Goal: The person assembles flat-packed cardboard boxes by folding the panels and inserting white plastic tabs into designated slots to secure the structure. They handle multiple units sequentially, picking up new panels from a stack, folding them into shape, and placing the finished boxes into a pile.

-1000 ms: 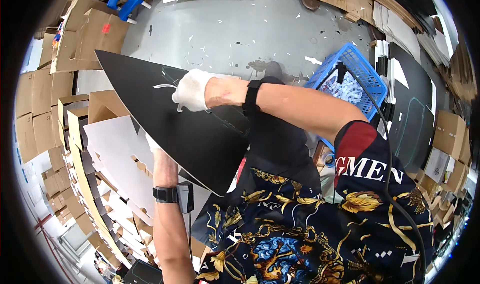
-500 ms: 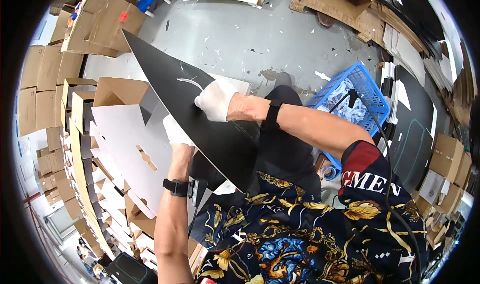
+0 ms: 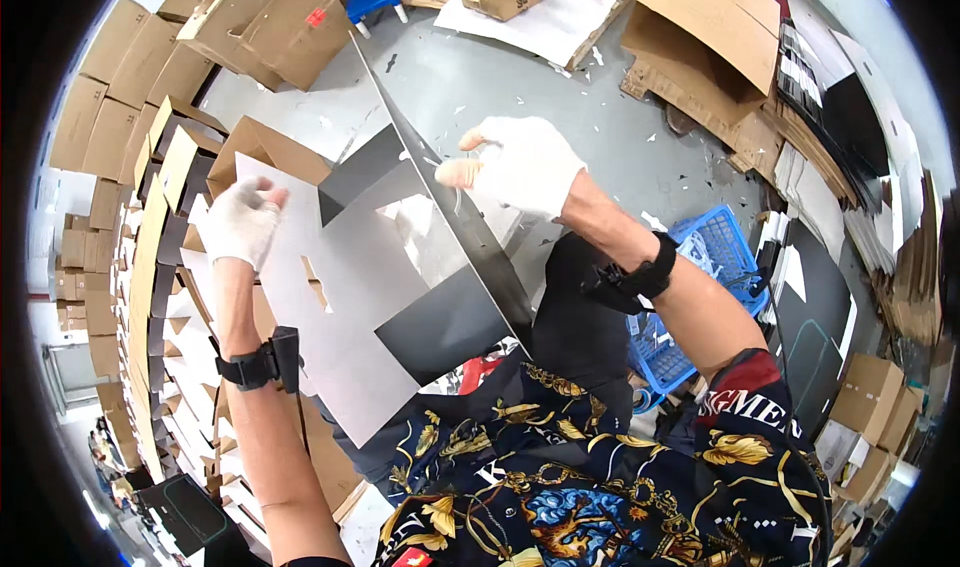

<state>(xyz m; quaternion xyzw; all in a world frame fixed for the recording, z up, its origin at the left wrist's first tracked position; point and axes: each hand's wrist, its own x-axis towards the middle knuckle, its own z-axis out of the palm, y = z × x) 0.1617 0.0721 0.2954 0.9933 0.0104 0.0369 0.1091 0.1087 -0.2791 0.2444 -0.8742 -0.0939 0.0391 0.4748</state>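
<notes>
A folded cardboard sheet stands in front of me, with a black panel (image 3: pixel 460 217) seen nearly edge-on and a pale white panel (image 3: pixel 330 277) with a slot and cut-outs on its left. On the right of the black panel, my right hand (image 3: pixel 520 167) in a white fingertip-less glove pinches a thin white strip (image 3: pixel 457 199) beside that panel. My left hand (image 3: pixel 240 219), gloved the same way, has curled fingers at the left edge of the white panel. Whatever lies inside its fingers is hidden.
A blue basket (image 3: pixel 735 252) of clear plastic pieces stands to my right. Behind the sheet is an open carton (image 3: pixel 270 152). Cartons (image 3: pixel 130 47) are stacked on the left, and a large open box (image 3: pixel 700 47) lies at the back right. White scraps litter the grey floor (image 3: pixel 540 77).
My left hand has come out from behind the black panel and moved left. My right hand has lifted away to the right. The black panel has turned edge-on, showing more white panel.
</notes>
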